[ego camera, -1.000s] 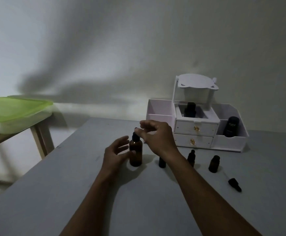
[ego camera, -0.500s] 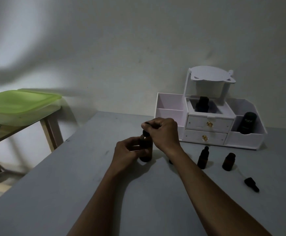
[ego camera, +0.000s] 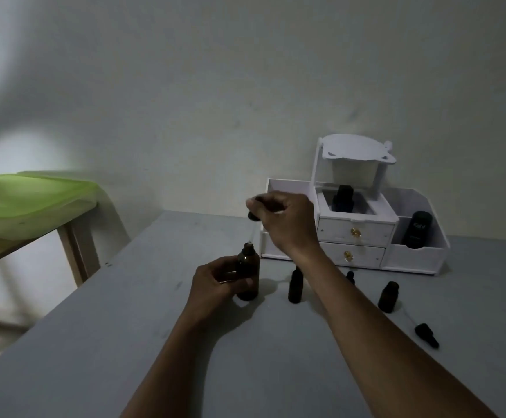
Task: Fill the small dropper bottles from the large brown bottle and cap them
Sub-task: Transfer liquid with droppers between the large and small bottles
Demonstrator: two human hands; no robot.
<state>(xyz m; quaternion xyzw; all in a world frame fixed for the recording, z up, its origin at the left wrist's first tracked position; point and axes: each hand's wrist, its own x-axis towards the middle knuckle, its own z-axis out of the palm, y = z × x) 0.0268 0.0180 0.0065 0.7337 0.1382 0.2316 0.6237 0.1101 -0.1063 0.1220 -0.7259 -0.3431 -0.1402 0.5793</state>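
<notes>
The large brown bottle (ego camera: 248, 277) stands upright on the grey table (ego camera: 125, 342), its neck uncovered. My left hand (ego camera: 215, 283) grips its body from the left. My right hand (ego camera: 284, 224) is raised above it, pinching the black dropper cap (ego camera: 253, 216), whose thin glass tube hangs down toward the neck. A small dark dropper bottle (ego camera: 295, 286) stands just right of the big one. Another small bottle (ego camera: 350, 276) is partly hidden behind my right forearm. A third small bottle (ego camera: 388, 296) stands uncapped further right, with a loose dropper cap (ego camera: 426, 335) lying near it.
A white drawer organiser (ego camera: 357, 233) stands at the back against the wall, holding a dark bottle (ego camera: 342, 198) on top and a black container (ego camera: 417, 233) in its right bin. A green lidded box (ego camera: 25, 200) rests on a wooden side table at left.
My right hand has lifted the dropper cap up off the large brown bottle. My left hand has closed around the bottle's body. The camera has shifted left.
</notes>
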